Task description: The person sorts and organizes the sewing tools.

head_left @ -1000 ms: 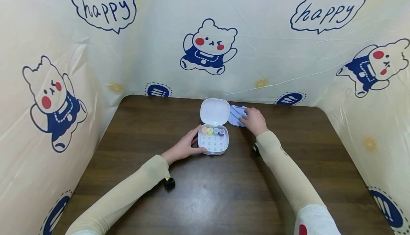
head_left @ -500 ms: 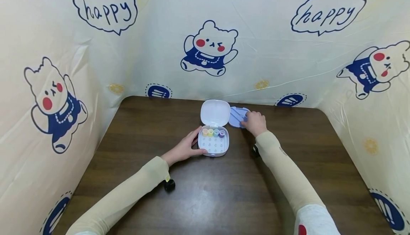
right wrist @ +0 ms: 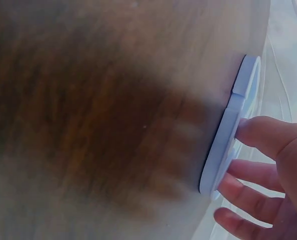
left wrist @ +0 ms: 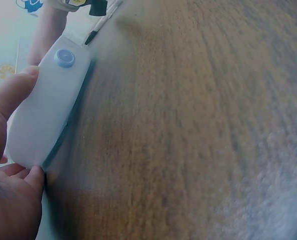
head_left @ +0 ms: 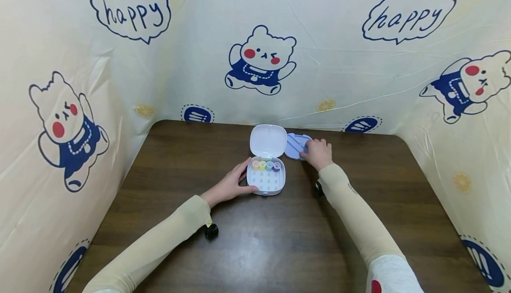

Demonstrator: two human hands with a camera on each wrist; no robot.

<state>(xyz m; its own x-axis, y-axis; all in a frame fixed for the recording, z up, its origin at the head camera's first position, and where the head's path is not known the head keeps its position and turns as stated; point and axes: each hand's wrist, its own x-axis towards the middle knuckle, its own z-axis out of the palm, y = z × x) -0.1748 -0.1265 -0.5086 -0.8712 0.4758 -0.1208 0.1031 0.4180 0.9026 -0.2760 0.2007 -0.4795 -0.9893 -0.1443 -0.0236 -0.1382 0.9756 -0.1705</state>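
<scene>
A white plastic box (head_left: 265, 188) lies with its lid (head_left: 268, 141) raised toward the back. Inside, along the back row, stand several small coloured pots (head_left: 262, 165), orange, yellow, teal and purple; rows of little pegs show in front of them. My left hand (head_left: 231, 185) grips the box's left side, thumb at the front wall and fingers round the far left corner. A round blue button (left wrist: 65, 58) shows on the box front in the left wrist view. Behind and right, my right hand (head_left: 319, 154) holds the right end of a shallow blue tray (head_left: 294, 144), thumb over its rim.
The box and tray lie on a dark wooden table (head_left: 255, 248) near its back edge. A pale printed cloth (head_left: 331, 80) with bears and "happy" bubbles hangs close behind and along both sides.
My right fingertips have drawn in slightly toward the blue tray's near right edge. The left hand, the box and the tray hold their places.
</scene>
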